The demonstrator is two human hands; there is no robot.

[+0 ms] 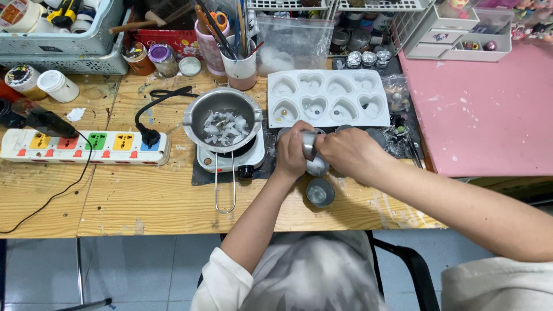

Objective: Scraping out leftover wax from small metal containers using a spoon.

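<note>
My left hand (292, 151) and my right hand (344, 153) meet over the table, both gripping a small silver metal cup (309, 144) between them. Just below the hands a second small metal cup (317, 167) shows partly, and a third one (320, 192) stands open on the wood near the front edge. Behind the hands lies a white silicone mould (328, 98) with several heart-shaped cavities. To the left, a metal melting pot (223, 120) holding white wax chunks sits on a small white electric hotplate (230, 156), its wire handle pointing toward me.
A white power strip (86, 147) with coloured sockets lies at left, a black plug in it. Jars, a cup of tools (239, 63) and a clear bag stand at the back. A pink mat (484, 109) covers the right. Grey baskets and small white drawers line the back.
</note>
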